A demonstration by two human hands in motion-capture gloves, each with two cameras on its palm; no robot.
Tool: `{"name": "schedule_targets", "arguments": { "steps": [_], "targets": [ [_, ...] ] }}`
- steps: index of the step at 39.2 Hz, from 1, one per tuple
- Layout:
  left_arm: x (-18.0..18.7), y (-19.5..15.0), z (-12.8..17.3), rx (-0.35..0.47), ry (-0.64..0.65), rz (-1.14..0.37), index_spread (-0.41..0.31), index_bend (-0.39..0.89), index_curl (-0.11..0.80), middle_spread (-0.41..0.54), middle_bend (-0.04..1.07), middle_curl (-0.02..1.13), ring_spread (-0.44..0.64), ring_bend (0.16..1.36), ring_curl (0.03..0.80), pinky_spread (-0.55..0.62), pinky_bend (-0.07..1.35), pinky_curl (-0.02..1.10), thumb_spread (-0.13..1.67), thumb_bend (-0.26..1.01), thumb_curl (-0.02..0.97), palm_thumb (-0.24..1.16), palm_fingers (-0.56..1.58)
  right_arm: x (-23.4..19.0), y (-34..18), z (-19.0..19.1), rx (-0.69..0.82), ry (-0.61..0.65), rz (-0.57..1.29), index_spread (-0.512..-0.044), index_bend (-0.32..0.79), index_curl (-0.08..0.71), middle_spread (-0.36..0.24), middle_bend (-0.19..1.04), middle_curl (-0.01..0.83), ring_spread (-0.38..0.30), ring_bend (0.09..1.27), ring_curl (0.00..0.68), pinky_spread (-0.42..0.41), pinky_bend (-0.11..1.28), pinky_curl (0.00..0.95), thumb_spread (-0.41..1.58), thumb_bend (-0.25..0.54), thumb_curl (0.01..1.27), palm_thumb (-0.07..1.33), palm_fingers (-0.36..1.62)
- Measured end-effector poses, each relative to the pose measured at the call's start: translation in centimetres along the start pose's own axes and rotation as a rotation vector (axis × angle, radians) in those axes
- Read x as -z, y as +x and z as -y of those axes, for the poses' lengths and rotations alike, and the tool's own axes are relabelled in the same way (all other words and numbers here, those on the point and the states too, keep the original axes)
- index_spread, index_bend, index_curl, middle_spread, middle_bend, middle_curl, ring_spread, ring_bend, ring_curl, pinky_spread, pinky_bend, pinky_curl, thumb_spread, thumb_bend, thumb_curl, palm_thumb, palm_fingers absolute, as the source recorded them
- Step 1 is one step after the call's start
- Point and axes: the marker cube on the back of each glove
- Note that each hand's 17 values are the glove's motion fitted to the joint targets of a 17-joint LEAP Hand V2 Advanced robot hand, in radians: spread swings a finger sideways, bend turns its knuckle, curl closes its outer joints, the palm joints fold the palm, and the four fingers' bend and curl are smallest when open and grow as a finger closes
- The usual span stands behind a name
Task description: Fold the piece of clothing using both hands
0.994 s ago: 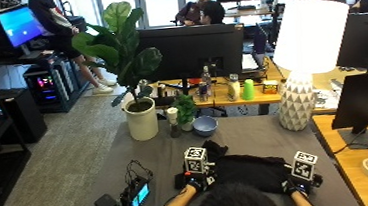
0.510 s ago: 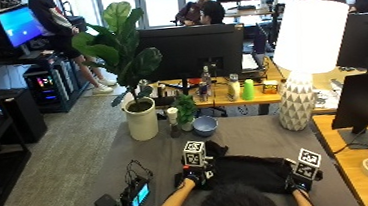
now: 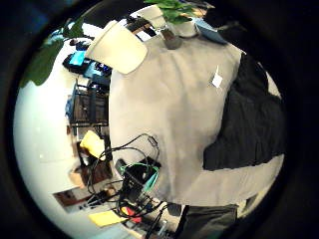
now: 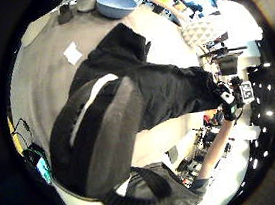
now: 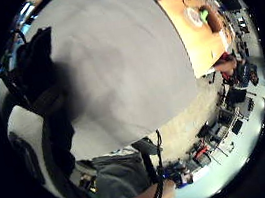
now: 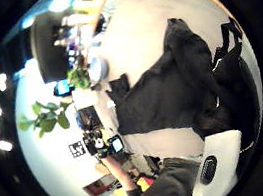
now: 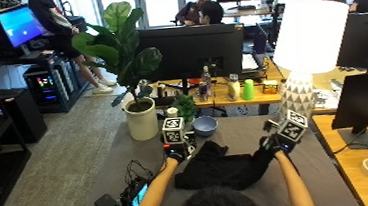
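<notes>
A black garment (image 7: 220,170) lies bunched on the grey table (image 7: 240,130) in front of me. My left hand (image 7: 175,154) is at its left side, fingers curled at the cloth's edge (image 4: 142,97). Over the garment's right end, my right hand (image 7: 276,144) pinches a strip of the cloth, which rises off the table to it. The left thumb side palm view shows the garment (image 4: 175,85) stretching across to the right hand (image 4: 226,104). In the right thumb side palm view the cloth (image 6: 162,98) spreads from the palm toward the left hand (image 6: 96,143).
Along the table's far edge stand a white plant pot (image 7: 142,124), a small plant (image 7: 184,108), a blue bowl (image 7: 204,126) and a white lamp (image 7: 300,98). A device with cables (image 7: 135,195) sits front left. A small white tag (image 3: 217,79) lies beside the garment.
Both hands have moved away from me across the table and risen. The right hand has drawn the garment's right end up with it.
</notes>
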Motion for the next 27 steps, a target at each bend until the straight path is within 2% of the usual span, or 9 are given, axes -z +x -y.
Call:
{"name": "schedule_targets", "arguments": {
  "steps": [4, 7, 12, 16, 22, 25, 27],
  "targets": [
    [0.8, -1.7, 0.8, 0.045, 0.029, -0.044, -0.048, 0.17, 0.370, 0.138, 0.15, 0.25, 0.23, 0.57, 0.320, 0.31, 0.38, 0.35, 1.09, -0.03, 0.225, 0.00, 0.23, 1.9, -7.2, -2.7, 0.121, 0.056, -0.002, -0.192, 0.18, 0.349, -0.116, 0.43, 0.507, -0.222, 0.70, 0.474, -0.273, 0.69, 0.460, 0.69, 0.017, 0.45, 1.03, 1.28],
    [-0.2, -3.6, 3.3, 0.102, 0.048, -0.067, -0.046, 0.16, 0.366, 0.130, 0.16, 0.26, 0.22, 0.57, 0.318, 0.29, 0.37, 0.35, 1.08, -0.03, 0.222, -0.01, 0.25, 1.0, -14.2, -5.5, 0.239, 0.039, -0.005, -0.193, 0.17, 0.359, -0.118, 0.44, 0.509, -0.225, 0.69, 0.474, -0.273, 0.69, 0.462, 0.60, -0.002, 0.48, 1.04, 1.29],
    [-0.1, -6.2, 5.7, 0.142, 0.127, -0.113, -0.051, 0.17, 0.367, 0.095, 0.19, 0.27, 0.17, 0.58, 0.312, 0.24, 0.35, 0.34, 1.06, -0.03, 0.223, -0.01, 0.37, -5.4, -22.8, -9.9, 0.349, -0.090, -0.041, -0.195, 0.17, 0.373, -0.124, 0.44, 0.513, -0.229, 0.68, 0.476, -0.272, 0.69, 0.465, 0.49, -0.019, 0.53, 1.04, 1.29],
    [1.8, -7.5, 4.6, 0.155, 0.184, -0.159, -0.058, 0.18, 0.377, 0.074, 0.18, 0.28, 0.13, 0.57, 0.315, 0.20, 0.34, 0.34, 1.06, -0.02, 0.230, 0.01, 0.42, -11.3, -28.7, -13.4, 0.397, -0.190, -0.076, -0.198, 0.17, 0.382, -0.127, 0.44, 0.517, -0.233, 0.69, 0.479, -0.269, 0.69, 0.469, 0.44, -0.024, 0.56, 1.04, 1.29],
    [2.8, -8.8, 2.8, 0.170, 0.188, -0.154, -0.063, 0.18, 0.386, 0.053, 0.17, 0.29, 0.10, 0.55, 0.317, 0.16, 0.32, 0.34, 1.06, -0.01, 0.234, 0.03, 0.46, -19.0, -32.4, -16.5, 0.425, -0.306, -0.126, -0.192, 0.15, 0.387, -0.129, 0.45, 0.520, -0.235, 0.69, 0.484, -0.268, 0.71, 0.478, 0.38, -0.025, 0.59, 1.05, 1.28],
    [3.1, -9.4, 1.8, 0.194, 0.170, -0.133, -0.065, 0.18, 0.388, 0.044, 0.16, 0.30, 0.09, 0.55, 0.318, 0.15, 0.31, 0.34, 1.06, -0.02, 0.236, 0.03, 0.47, -21.4, -32.4, -18.2, 0.436, -0.403, -0.165, -0.193, 0.14, 0.386, -0.131, 0.45, 0.523, -0.236, 0.70, 0.487, -0.267, 0.72, 0.481, 0.36, -0.026, 0.61, 1.05, 1.27],
    [3.0, -9.8, 1.6, 0.204, 0.168, -0.134, -0.066, 0.17, 0.388, 0.041, 0.16, 0.30, 0.09, 0.54, 0.318, 0.14, 0.30, 0.34, 1.07, -0.02, 0.236, 0.04, 0.48, -22.0, -32.5, -18.8, 0.453, -0.418, -0.168, -0.194, 0.12, 0.379, -0.129, 0.44, 0.521, -0.234, 0.70, 0.488, -0.271, 0.74, 0.484, 0.36, -0.029, 0.62, 1.04, 1.24]
  ]
}}
